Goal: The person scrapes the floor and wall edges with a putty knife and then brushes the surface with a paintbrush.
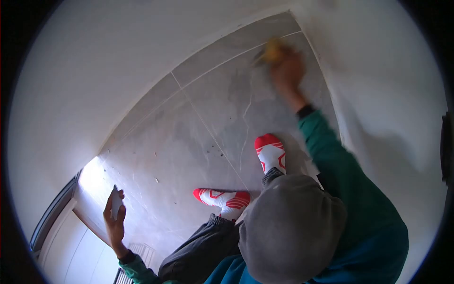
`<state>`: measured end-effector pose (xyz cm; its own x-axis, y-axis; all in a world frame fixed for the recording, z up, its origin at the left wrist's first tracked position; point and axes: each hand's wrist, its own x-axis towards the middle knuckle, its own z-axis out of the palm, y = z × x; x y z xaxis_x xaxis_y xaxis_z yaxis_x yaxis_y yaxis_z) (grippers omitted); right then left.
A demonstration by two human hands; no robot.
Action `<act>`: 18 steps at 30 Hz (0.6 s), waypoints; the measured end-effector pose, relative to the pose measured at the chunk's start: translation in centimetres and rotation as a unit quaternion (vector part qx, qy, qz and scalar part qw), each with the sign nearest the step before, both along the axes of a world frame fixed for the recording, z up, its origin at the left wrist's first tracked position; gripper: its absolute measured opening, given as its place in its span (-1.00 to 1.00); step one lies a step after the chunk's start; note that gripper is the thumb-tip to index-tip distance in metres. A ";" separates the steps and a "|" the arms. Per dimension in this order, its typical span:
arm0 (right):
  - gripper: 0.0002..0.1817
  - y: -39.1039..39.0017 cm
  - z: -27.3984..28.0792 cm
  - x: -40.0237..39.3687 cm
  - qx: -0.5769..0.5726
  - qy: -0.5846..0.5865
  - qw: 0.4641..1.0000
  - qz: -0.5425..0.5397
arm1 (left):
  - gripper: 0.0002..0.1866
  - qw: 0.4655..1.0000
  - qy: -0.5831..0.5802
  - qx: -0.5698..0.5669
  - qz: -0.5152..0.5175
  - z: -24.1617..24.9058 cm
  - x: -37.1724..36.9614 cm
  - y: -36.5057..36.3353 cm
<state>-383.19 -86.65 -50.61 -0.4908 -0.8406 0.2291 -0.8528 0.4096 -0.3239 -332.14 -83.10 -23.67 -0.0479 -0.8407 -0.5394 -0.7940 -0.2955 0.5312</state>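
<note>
My right hand [287, 73] reaches out at the upper right, smeared by motion, its fingers closed round a yellow tool [273, 50]. A darker, thin part of the tool points left, over the grey tiled floor near the corner; its exact kind is blurred. At the lower left my left hand [113, 226] is raised and grips a flat, pale grey piece [116, 204] between thumb and fingers. This piece tapers to a darker tip at the top.
Grey floor tiles [156, 128] with pale joints run between a white wall [94, 61] and another white wall [378, 85]. Dark crumbs [216, 150] lie on them. My red-and-white socked feet [272, 154] stand below. A dark-framed threshold [53, 213] is at the left.
</note>
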 end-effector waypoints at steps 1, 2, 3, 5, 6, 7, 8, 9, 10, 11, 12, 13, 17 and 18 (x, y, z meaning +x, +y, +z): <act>-0.80 2.0 -1.2 5.3 0.013 -0.041 0.996 0.076 | -0.41 1.000 0.014 0.002 0.000 -0.8 -1.4 -0.9; -0.79 4.4 -1.6 11.2 -0.046 -0.111 0.974 0.193 | -0.46 0.999 0.027 0.012 -0.033 -1.5 -2.7 -1.6; -0.65 7.7 -0.9 17.2 -0.053 -0.194 0.943 0.264 | -0.48 0.997 0.021 0.036 -0.058 -1.5 -4.2 -2.2; -0.46 10.4 2.8 21.6 0.174 -0.322 0.774 0.516 | -0.48 0.990 -0.027 0.041 -0.129 -0.9 -5.8 -2.9; -0.46 9.4 3.8 20.4 0.168 -0.319 0.779 0.513 | -0.48 0.990 -0.025 0.035 -0.135 -0.9 -5.7 -3.1; -0.45 8.6 4.2 18.6 0.050 -0.348 0.811 0.467 | -0.47 0.992 -0.002 0.020 -0.124 -0.7 -5.2 -3.0; -0.44 8.0 4.5 16.2 -0.066 -0.374 0.828 0.412 | -0.46 0.993 0.021 0.009 -0.112 -0.4 -4.5 -2.6; -0.50 6.8 4.3 11.6 -0.165 -0.347 0.852 0.356 | -0.46 0.993 0.017 0.018 -0.116 -0.3 -3.5 -2.3; -0.61 6.4 2.9 7.2 -0.184 -0.373 0.872 0.257 | -0.46 0.997 0.020 0.017 -0.079 -0.6 -2.3 -2.1; -0.47 6.2 1.4 1.5 -0.176 -0.217 0.937 0.208 | -0.45 0.999 0.022 0.015 -0.042 -0.9 -1.0 -2.0; -0.50 6.7 1.8 -4.0 -0.133 -0.120 0.971 0.155 | -0.43 0.999 0.006 0.004 -0.045 -1.3 0.1 -1.9; -0.58 6.7 6.3 -5.3 -0.079 -0.075 0.989 0.103 | -0.43 0.999 0.004 0.005 -0.043 -1.8 1.0 -1.9; -0.68 11.0 -0.7 6.2 0.010 -0.085 0.993 0.079 | -0.48 1.000 -0.008 -0.009 -0.023 -2.3 0.6 -3.0; -0.68 12.5 -1.8 11.7 0.045 -0.146 0.967 0.204 | -0.49 0.996 -0.053 -0.015 -0.071 -1.8 -0.9 -3.4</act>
<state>-371.46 -74.10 -52.39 -0.1477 -0.9879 0.0474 -0.8270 0.0971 -0.5538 -333.04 -86.54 -25.48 -0.1120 -0.8450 -0.5228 -0.8792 -0.1609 0.4485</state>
